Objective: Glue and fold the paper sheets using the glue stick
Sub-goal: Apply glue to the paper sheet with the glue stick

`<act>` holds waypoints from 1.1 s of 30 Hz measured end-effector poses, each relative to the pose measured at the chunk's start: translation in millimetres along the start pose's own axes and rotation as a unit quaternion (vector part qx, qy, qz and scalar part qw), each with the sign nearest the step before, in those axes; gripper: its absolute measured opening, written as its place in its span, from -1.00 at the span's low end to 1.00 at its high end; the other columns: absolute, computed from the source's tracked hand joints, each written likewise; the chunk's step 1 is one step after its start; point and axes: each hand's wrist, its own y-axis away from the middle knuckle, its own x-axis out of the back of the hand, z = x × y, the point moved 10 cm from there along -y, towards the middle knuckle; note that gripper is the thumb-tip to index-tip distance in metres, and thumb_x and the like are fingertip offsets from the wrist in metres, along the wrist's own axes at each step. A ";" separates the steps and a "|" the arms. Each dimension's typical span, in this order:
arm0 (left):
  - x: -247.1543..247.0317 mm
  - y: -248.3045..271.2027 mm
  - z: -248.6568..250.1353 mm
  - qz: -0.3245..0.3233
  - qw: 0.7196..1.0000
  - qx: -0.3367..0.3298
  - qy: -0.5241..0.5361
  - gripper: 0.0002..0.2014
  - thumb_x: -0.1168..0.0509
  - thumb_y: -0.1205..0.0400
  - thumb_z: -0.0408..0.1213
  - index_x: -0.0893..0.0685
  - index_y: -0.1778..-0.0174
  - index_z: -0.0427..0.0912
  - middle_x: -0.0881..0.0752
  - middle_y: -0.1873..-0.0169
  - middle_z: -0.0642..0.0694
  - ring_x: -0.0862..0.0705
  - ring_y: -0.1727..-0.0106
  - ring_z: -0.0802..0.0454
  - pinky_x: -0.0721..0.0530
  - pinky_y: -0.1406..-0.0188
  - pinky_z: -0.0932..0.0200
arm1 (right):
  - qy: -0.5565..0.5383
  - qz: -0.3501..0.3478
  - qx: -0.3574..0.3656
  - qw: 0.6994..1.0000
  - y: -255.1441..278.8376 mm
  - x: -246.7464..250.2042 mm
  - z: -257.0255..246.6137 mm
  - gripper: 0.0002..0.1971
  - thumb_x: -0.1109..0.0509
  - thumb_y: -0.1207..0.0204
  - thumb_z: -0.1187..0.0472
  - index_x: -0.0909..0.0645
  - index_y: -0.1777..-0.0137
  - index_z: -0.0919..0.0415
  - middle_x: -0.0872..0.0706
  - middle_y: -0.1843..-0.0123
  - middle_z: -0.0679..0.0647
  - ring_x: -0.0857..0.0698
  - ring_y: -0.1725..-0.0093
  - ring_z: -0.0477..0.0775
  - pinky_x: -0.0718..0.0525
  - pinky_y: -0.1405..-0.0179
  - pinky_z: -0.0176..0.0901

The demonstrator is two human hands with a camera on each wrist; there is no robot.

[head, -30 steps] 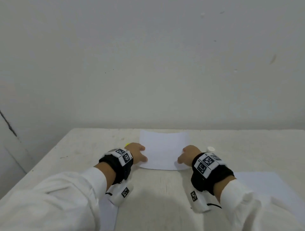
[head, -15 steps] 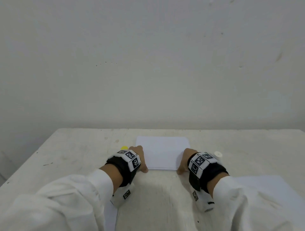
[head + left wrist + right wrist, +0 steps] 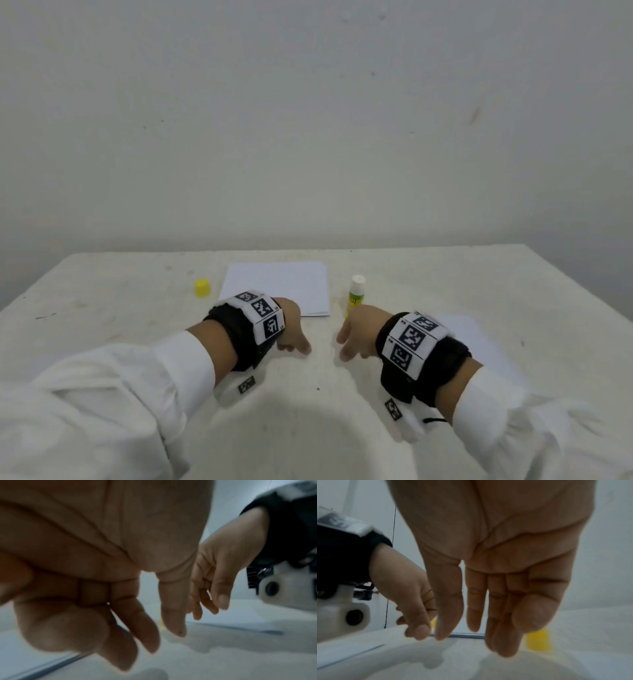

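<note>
A person in white sleeves sits at a pale table [image 3: 445,274], both hands hovering just above its near half, palms down and holding nothing. The folded paper [image 3: 277,286] lies flat ahead of them, toward the wall, its long side running left to right. The left hand [image 3: 291,329] hangs just short of the paper's near left corner, fingers loosely curled and pointing down at the tabletop; the left wrist view shows the fingers [image 3: 147,628] relaxed and apart, nothing between them. The right hand [image 3: 356,332] floats near the paper's near right corner, fingers straight and slack, as the right wrist view confirms [image 3: 501,615].

The glue stick [image 3: 354,294] stands upright and uncapped just off the paper's right edge, directly beyond the right hand and closer to it than to the left. Its yellow cap [image 3: 202,287] rests on the table left of the paper, ahead of the left hand. Further paper sheets [image 3: 479,342] lie flat under and behind the right wrist.

The fold looks finished and pressed. If more gluing follows, the right hand is better placed: the stick is a short reach forward, its long axis vertical, inviting a grasp from the side.
</note>
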 end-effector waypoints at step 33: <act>-16.0 -23.7 177.0 0.036 0.997 -0.030 -0.058 -0.20 -0.37 -0.52 0.20 -0.40 -0.45 -0.39 -0.59 -0.32 -0.26 -0.61 -0.20 -0.17 -0.56 -0.18 0.07 | 0.096 0.011 -0.135 0.986 -9.7 -51.9 215.2 -0.44 -0.47 -0.19 -0.38 -0.54 0.17 0.13 -0.66 0.12 0.10 -0.66 -0.12 0.25 -0.67 -0.08 0.23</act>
